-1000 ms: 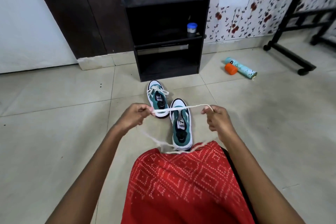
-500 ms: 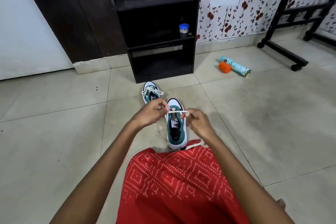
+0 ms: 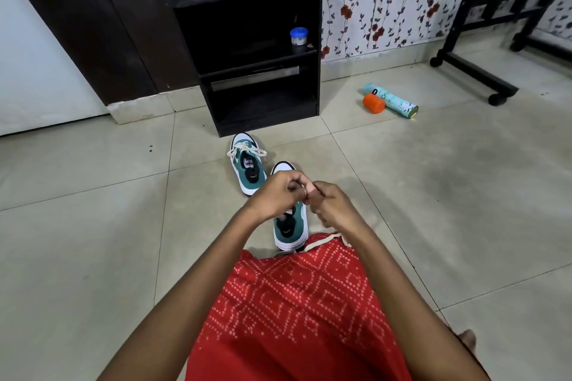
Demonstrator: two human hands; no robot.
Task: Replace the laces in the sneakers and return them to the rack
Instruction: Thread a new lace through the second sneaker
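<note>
Two green-and-white sneakers stand on the tiled floor in front of me. The far sneaker [image 3: 246, 164] has a white lace tied in its eyelets. The near sneaker [image 3: 291, 227] is partly hidden under my hands. My left hand [image 3: 277, 193] and my right hand [image 3: 329, 199] meet above it, fingers curled and pinching a white lace between them. The lace [image 3: 322, 240] trails from under my right wrist onto my red garment. The black shoe rack [image 3: 247, 40] stands against the wall behind the sneakers.
A small blue-lidded jar [image 3: 298, 36] sits on the rack's middle shelf. A teal tube [image 3: 391, 100] and an orange cap [image 3: 374, 103] lie on the floor to the right. A black wheeled stand [image 3: 483, 77] occupies the far right.
My hands, held apart with the lace stretched between them, have come together over the near sneaker until they touch. The stretched span of lace is no longer visible.
</note>
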